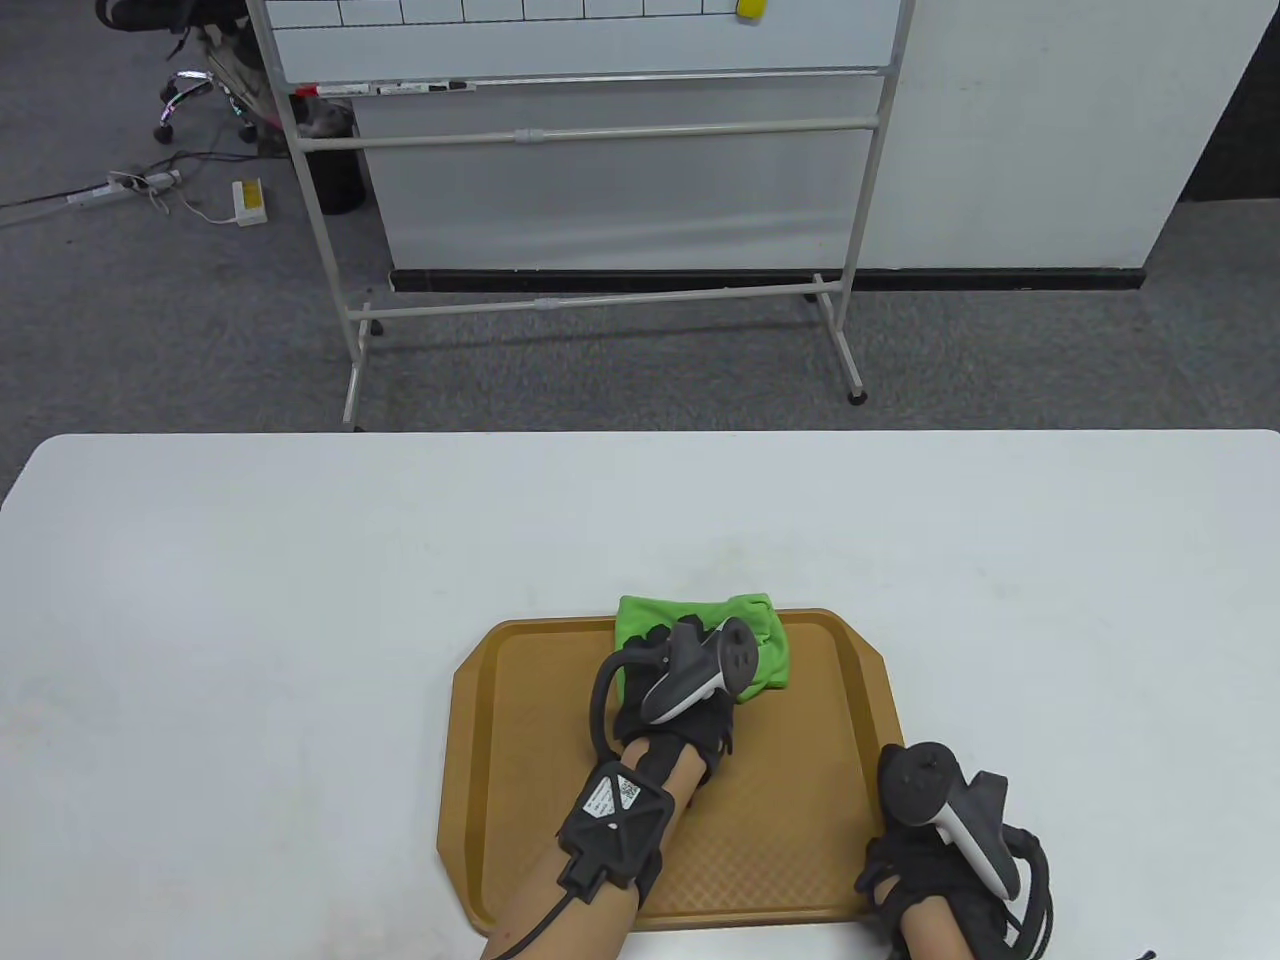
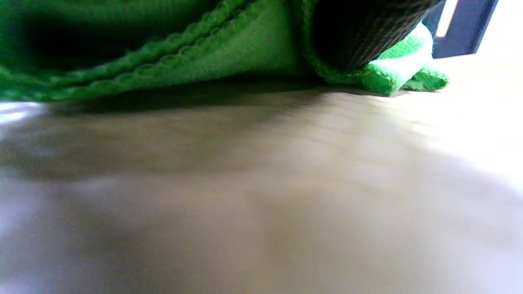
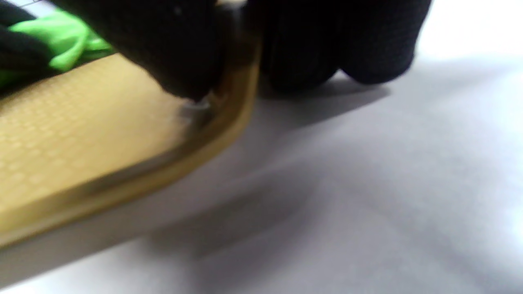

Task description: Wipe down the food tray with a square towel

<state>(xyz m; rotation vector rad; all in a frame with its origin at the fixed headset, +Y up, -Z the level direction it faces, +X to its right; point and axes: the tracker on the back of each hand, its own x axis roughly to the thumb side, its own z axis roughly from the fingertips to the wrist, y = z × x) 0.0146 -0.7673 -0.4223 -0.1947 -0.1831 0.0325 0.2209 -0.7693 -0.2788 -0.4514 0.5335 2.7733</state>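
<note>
A brown food tray (image 1: 800,690) lies on the white table near its front edge. A green square towel (image 1: 770,650), bunched, lies on the tray's far part and hangs a little over the far rim. My left hand (image 1: 662,648) presses down on the towel, fingers on the cloth. In the left wrist view the towel (image 2: 229,49) wraps under a gloved finger (image 2: 367,28) above the tray floor (image 2: 261,183). My right hand (image 1: 885,880) holds the tray's near right corner. In the right wrist view the thumb (image 3: 171,53) lies inside the rim (image 3: 233,134) and the other fingers (image 3: 327,45) outside it.
The white table (image 1: 250,600) stretches wide to the left, right and far side of the tray. A whiteboard on a metal stand (image 1: 600,200) stands on the grey carpet beyond the table's far edge.
</note>
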